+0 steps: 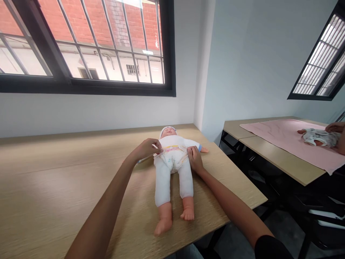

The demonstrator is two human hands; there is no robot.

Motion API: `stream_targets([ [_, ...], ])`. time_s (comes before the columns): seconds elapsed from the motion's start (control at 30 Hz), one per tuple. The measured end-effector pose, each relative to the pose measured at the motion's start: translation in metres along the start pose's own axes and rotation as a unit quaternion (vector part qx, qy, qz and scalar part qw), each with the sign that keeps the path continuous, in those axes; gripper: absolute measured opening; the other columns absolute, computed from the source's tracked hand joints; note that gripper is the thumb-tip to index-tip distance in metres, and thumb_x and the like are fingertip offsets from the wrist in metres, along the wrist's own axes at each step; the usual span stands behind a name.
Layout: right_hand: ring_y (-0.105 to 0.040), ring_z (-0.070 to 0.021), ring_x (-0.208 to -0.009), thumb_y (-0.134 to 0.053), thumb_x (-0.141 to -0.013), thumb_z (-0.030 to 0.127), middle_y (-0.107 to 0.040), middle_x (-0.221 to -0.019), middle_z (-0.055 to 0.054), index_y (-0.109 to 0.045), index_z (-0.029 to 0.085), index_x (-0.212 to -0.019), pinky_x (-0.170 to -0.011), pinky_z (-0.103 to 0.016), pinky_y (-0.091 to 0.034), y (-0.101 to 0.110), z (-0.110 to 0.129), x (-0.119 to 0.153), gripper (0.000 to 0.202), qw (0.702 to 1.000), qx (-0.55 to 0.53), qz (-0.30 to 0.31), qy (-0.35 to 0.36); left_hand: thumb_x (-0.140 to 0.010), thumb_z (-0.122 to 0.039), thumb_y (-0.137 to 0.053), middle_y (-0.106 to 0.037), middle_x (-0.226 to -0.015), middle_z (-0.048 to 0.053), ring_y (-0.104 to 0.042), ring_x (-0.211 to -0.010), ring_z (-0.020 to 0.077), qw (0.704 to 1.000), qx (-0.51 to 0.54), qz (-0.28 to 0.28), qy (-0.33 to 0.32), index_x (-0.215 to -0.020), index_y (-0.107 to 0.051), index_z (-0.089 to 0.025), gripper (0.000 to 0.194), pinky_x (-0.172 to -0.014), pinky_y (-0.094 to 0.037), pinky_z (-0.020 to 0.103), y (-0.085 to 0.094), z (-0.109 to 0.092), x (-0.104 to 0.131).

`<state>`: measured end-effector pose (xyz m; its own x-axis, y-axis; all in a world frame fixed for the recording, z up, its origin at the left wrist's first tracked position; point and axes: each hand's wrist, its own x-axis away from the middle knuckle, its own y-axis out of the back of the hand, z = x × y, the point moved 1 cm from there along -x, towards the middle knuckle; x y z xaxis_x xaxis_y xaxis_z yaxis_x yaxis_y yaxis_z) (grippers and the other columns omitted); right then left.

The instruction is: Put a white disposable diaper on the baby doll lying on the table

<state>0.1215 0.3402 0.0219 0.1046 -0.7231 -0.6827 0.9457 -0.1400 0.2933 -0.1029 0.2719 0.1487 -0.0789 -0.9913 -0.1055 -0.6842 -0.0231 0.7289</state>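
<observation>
A baby doll (163,185) lies on its back on the wooden table, feet toward me, with a white cloth body and a white cap. Around its hips is a white diaper (174,160) with a coloured strip along the waist. At the diaper's left side, my left hand (148,148) has its thumb and finger pinched on the waist edge. My right hand (195,158) is closed at the opposite side of the waist, its fingers curled on the diaper edge. The fingertips of that hand are partly hidden.
The table (67,187) meets the wall below a barred window (113,43). To the right, a second table carries a pink cloth (283,138) and another doll (318,137) in patterned clothes, with another person's hand (335,127) at it. Dark chairs stand below.
</observation>
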Motion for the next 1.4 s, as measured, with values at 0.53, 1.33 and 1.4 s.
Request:
stream_targets([
  [0.53, -0.052, -0.0182, -0.085, -0.031, -0.094, 0.031, -0.056, -0.087, -0.005, -0.051, 0.021, -0.08, -0.082, -0.032, -0.042, -0.0001, -0.0003, -0.0005, 0.026, 1.0, 0.0, 0.001, 0.0, -0.06, -0.03, -0.062, -0.069, -0.074, 0.001, -0.063, -0.074, 0.0204, 1.0, -0.007, -0.001, 0.011, -0.063, -0.061, -0.02, 0.011, -0.063, -0.045, 0.027, 0.0003, -0.0001, 0.0008],
  [1.33, -0.052, -0.0179, -0.085, -0.031, -0.094, 0.031, -0.056, -0.086, -0.005, -0.051, 0.021, -0.08, -0.083, -0.032, -0.041, 0.0005, 0.0016, -0.0001, 0.026, 1.0, -0.004, 0.0, 0.003, -0.063, -0.041, -0.062, -0.066, -0.075, 0.002, -0.06, -0.072, 0.0196, 0.999, -0.034, 0.006, -0.031, -0.068, -0.06, -0.02, 0.022, -0.063, -0.045, 0.028, -0.0018, 0.0058, -0.0037],
  [1.4, -0.052, -0.0179, -0.085, -0.031, -0.094, 0.031, -0.056, -0.087, -0.005, -0.051, 0.021, -0.08, -0.083, -0.032, -0.041, 0.0006, 0.0018, 0.0, 0.027, 1.0, -0.005, 0.001, 0.001, -0.064, -0.041, -0.062, -0.066, -0.076, 0.002, -0.06, -0.072, 0.0196, 0.999, -0.039, 0.008, -0.034, -0.068, -0.059, -0.02, 0.022, -0.063, -0.045, 0.028, -0.0017, 0.0068, -0.0037],
])
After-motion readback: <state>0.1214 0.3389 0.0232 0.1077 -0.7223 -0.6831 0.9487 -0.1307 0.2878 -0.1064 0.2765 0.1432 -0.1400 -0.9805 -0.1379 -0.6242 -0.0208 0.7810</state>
